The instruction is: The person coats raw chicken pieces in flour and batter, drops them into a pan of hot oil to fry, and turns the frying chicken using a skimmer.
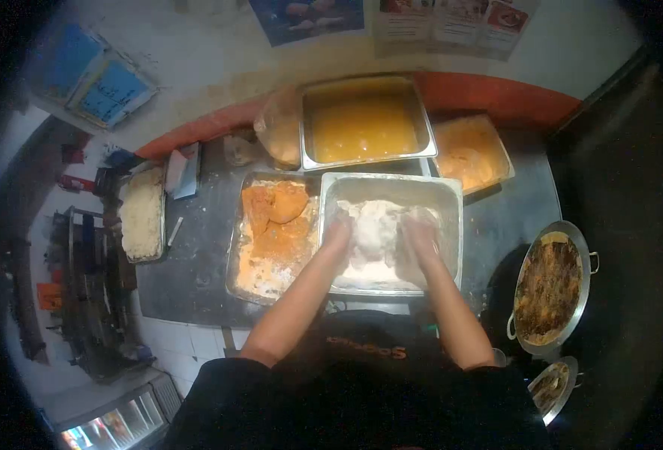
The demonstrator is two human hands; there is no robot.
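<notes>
A deep metal pan (pixel 457 247) in front of me holds white flour (pixel 361 271). Both of my hands are down inside it, on either side of a lump coated in flour (pixel 376 234); what lies under the coating is hidden. My left hand (pixel 338 231) is at the lump's left side and my right hand (pixel 420 234) at its right. White powder and blur cover the fingers, so I cannot make out whether they grip the lump. Left of the pan, a tray (pixel 234 262) carries orange-coated pieces (pixel 275 210) over pale, powdery crumbs.
Behind stands a pan of yellow liquid (pixel 365 127), with a tub of orange mix (pixel 470 154) to its right. A tray of pale flour (pixel 142 214) is at the far left. Two round pans with dark, crusted contents, the larger pan (pixel 549 289) nearer the table, stand at right.
</notes>
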